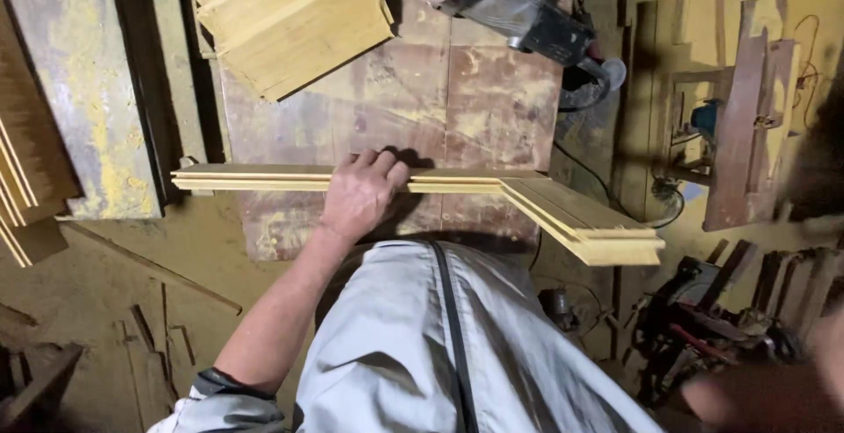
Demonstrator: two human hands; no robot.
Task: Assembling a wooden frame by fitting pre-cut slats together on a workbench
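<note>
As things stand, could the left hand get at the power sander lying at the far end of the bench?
Probably yes. The left hand grips the joined wooden moulding, and the bench top between it and the power sander is bare. It would have to let go of the moulding and stretch well forward, though.

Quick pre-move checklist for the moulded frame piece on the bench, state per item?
1. Left hand gripping the long pale-yellow moulded wood strip: ok.
2. Mitred corner joint looks closed: ok, though glue or fasteners cannot be told.
3. Short angled moulded leg supported: not ok, it overhangs the reddish-brown worn workbench top.
4. Right hand position: cannot tell, blurred at the frame edge.
5. Grey power tool clear of the strip: ok.
</note>
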